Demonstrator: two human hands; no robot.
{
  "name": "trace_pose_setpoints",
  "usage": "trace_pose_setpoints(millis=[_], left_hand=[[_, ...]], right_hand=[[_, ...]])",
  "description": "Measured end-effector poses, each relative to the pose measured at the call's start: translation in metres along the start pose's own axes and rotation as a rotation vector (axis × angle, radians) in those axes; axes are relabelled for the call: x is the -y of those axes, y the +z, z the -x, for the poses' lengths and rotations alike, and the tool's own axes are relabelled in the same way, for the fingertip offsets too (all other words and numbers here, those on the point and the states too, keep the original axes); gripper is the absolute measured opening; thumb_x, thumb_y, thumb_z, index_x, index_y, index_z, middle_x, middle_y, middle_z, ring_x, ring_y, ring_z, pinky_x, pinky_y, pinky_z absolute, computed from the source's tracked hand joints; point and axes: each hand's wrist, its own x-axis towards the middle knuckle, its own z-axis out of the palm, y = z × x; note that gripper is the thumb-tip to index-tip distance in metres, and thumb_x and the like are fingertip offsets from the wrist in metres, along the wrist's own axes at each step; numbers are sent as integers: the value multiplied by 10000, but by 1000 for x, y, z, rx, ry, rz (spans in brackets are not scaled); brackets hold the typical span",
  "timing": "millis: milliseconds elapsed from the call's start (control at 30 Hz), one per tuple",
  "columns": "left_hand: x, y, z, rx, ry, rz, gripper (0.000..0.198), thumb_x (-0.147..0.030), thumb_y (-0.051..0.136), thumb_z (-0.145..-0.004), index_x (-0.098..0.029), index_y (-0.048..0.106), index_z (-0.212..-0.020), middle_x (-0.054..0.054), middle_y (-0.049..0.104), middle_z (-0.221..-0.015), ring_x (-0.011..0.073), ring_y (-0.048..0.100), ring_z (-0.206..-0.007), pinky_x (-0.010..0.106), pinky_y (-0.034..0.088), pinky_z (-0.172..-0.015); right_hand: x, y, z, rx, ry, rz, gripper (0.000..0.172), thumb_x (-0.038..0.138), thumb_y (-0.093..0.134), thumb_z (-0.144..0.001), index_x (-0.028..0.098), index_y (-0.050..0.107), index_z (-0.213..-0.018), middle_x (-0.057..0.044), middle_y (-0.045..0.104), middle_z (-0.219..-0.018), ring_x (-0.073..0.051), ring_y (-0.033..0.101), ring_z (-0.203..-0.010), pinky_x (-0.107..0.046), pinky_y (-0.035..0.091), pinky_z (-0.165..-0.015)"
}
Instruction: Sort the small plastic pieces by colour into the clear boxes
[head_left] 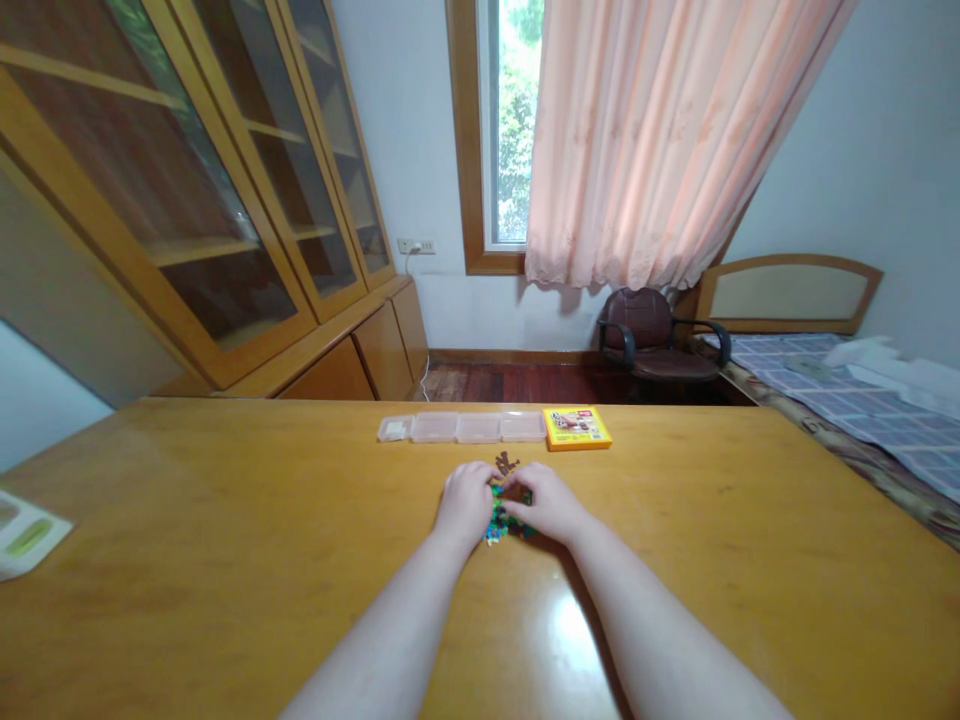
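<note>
Small green and blue pieces [492, 530] lie in a loose pile on the wooden table [262, 560], partly hidden beneath my hands. My left hand [465, 505] curves along the left side of the pile, forefinger reaching over its far edge and thumb mostly out of sight. From the right, my right hand [551, 500] touches the pile with thumb and forefinger apart, green pieces showing in the gap. Just beyond the fingers is a little heap of brown pieces [506, 462]. What kind of pieces they are is too small to tell.
Behind the heaps stand a clear plastic compartment tray [457, 440] and a yellow box [579, 430]. A white and green object [30, 535] sits at the table's left edge. Past the table are a glass-door cabinet [330, 345], a brown armchair [649, 335] and a bed [847, 385].
</note>
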Motion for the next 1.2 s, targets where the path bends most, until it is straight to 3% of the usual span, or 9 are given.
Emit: trace_pose_setpoints(millis=[167,233,367,567,800,1067,1200], left_hand=[[0,2,1,-30,27,73,307,-96,416,-761,-191,651,-935,35,653,-986,179,537,-962,313,397,-914],[-2,3,2,-11,52,85,293,-120,416,-784,-189,645,-955,38,651,-1002,181,537,-970,318,399,-914],[-3,5,3,51,67,52,277,-153,414,-823,-192,645,-970,49,646,-1026,181,544,-978,320,404,-906],[-5,3,4,111,61,-32,292,-140,440,-815,-220,645,-1007,41,650,-1033,178,547,-997,314,390,-919],[-7,-2,4,117,27,-90,314,-133,445,-800,-240,653,-1008,28,653,-1029,184,540,-991,314,380,-912],[-10,-4,4,150,42,-116,332,-134,455,-787,-261,673,-1003,31,655,-1010,194,526,-996,330,372,-911],[-10,-4,4,130,-5,-144,300,-143,451,-789,-256,695,-921,27,669,-966,197,536,-971,337,368,-901]], right_hand=[[10,-2,3,130,-127,171,464,455,765,-568,198,650,-937,-70,616,-983,-224,516,-922,-330,370,-832],[9,-2,3,134,-113,191,443,428,755,-596,203,651,-963,-75,608,-1006,-227,513,-941,-335,366,-848],[1,1,1,85,-30,147,238,307,673,-721,194,662,-931,-58,619,-917,-190,541,-891,-290,386,-808],[-15,6,-4,-68,214,83,108,232,591,-783,189,670,-842,-40,639,-834,-156,564,-786,-249,403,-726],[-20,1,-6,-217,362,40,252,290,447,-867,170,652,-784,-51,651,-769,-165,567,-737,-249,375,-668],[-11,1,-4,-96,170,-24,319,284,408,-891,161,628,-695,-35,633,-706,-153,548,-699,-233,348,-651],[-15,-1,-4,-187,315,-6,384,326,376,-901,157,623,-660,-46,628,-663,-158,549,-649,-234,337,-602]])
